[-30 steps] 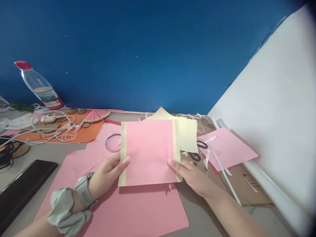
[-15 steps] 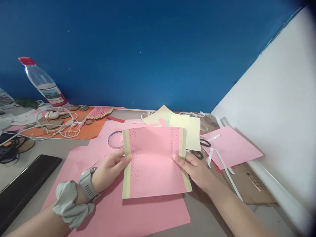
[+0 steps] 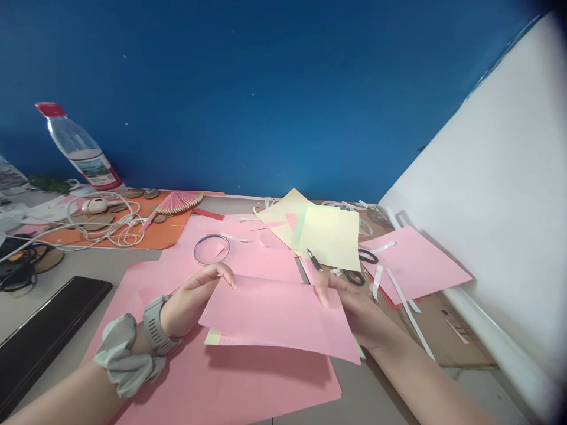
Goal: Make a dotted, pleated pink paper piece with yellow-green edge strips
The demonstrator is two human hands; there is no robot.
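Note:
Both hands hold a sheet of pink paper [image 3: 279, 316] in the air. It is bent over, with its plain pink side toward me. At the lower left a green-yellow edge and a few dark dots peek out from beneath. My left hand [image 3: 195, 295] grips the upper left corner, thumb on top; its wrist wears a grey watch and a grey-green scrunchie. My right hand [image 3: 345, 298] pinches the upper right side, its thumb on the pink face. The fingers under the sheet are hidden. Below lies a larger pink sheet [image 3: 248, 389].
A roll of tape [image 3: 211, 249], a pen [image 3: 314, 260], pale yellow paper [image 3: 332, 236] and black-handled scissors [image 3: 367, 257] lie beyond my hands. Left are a phone [image 3: 53, 336], tangled white cable [image 3: 124, 221], a pleated pink fan [image 3: 181, 202] and a bottle [image 3: 86, 153]. A white wall [image 3: 509, 177] slants at right.
The sheet was upright, its dotted, green-and-yellow-edged face toward me. Now it is folded over and lower, its plain side showing. My hands have shifted to its upper edge, uncovering the pen and tape roll.

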